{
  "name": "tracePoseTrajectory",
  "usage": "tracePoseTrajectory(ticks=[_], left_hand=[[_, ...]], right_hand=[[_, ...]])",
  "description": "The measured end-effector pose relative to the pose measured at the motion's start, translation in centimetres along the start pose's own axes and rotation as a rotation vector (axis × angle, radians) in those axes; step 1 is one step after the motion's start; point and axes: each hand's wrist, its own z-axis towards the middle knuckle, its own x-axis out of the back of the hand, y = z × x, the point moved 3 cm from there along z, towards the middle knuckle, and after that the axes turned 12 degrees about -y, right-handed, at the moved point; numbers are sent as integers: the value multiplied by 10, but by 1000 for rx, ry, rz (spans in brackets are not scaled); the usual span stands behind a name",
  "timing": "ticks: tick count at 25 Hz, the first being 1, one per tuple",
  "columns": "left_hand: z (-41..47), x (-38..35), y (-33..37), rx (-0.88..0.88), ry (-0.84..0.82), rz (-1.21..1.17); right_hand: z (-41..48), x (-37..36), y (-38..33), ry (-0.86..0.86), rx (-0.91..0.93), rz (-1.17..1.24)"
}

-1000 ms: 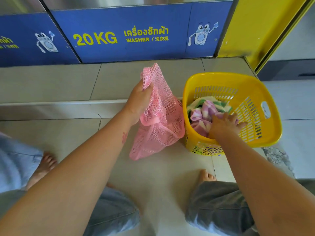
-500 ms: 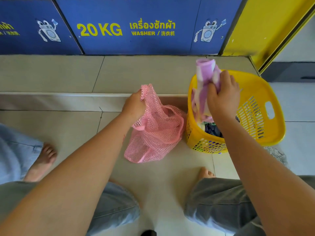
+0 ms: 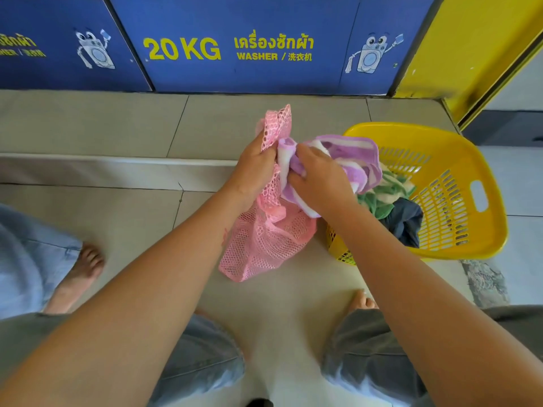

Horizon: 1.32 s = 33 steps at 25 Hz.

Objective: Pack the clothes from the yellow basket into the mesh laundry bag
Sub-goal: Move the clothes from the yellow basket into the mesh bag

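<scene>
Feeding the first garment into the bag, judging by the head view, the only one available. Left hand (image 3: 255, 168) is fisted around the upper edge of the pink mesh laundry bag (image 3: 264, 239), pinching a gathered bunch of netting and lifting it so the mouth faces the other hand; the bag's body sags below the wrist onto the beige tiled floor (image 3: 132, 230). Right hand (image 3: 318, 183) is curled tight on a purple-and-white striped towel-like cloth (image 3: 349, 155), knuckles just beside the left hand's thumb. The cloth's leading corner sits at the bag's mouth, between the two hands; its bulk trails behind the right hand, over the near rim of the yellow slotted plastic basket (image 3: 458, 160).

Progress: early. The mesh below the left hand looks limp and flat, so probably nothing is packed yet, though the folds hide part of the interior. Whether the cloth's corner is already past the opening cannot be told.

Remaining: beyond the right hand, in the basket, a green-and-cream striped garment (image 3: 385, 190) and a dark navy garment (image 3: 407, 221) are untouched; more may lie beneath.
</scene>
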Motion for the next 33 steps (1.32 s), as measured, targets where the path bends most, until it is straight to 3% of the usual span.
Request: tracePoseTrajectory(ticks=[2, 5, 9, 13, 17, 22, 26, 27, 30, 33], left_hand=[[2, 2, 6, -33, 20, -8], [3, 0, 22, -93, -11, 11], [1, -1, 26, -88, -27, 8], [-1, 3, 10, -47, 2, -39], [-2, 3, 4, -4, -21, -16], [-5, 4, -1, 10, -46, 90], [-6, 23, -18, 41, 40, 144], [-6, 27, -21, 42, 36, 124], [-10, 35, -18, 20, -17, 23], [-13, 43, -5, -17, -19, -32]], right_hand=[[6, -8, -9, -111, 100, -237], [9, -16, -7, -295, -8, -303], [-3, -10, 10, -102, -65, -500], [-15, -2, 51, -231, -370, -352], [-16, -3, 52, -260, -388, -365], [-7, 1, 15, -87, -230, -581], [-6, -28, -25, 29, 125, -610], [-8, -43, -32, -21, 227, -610], [-25, -92, -35, -497, 327, -690], [-30, -108, -20, -624, 239, -797]])
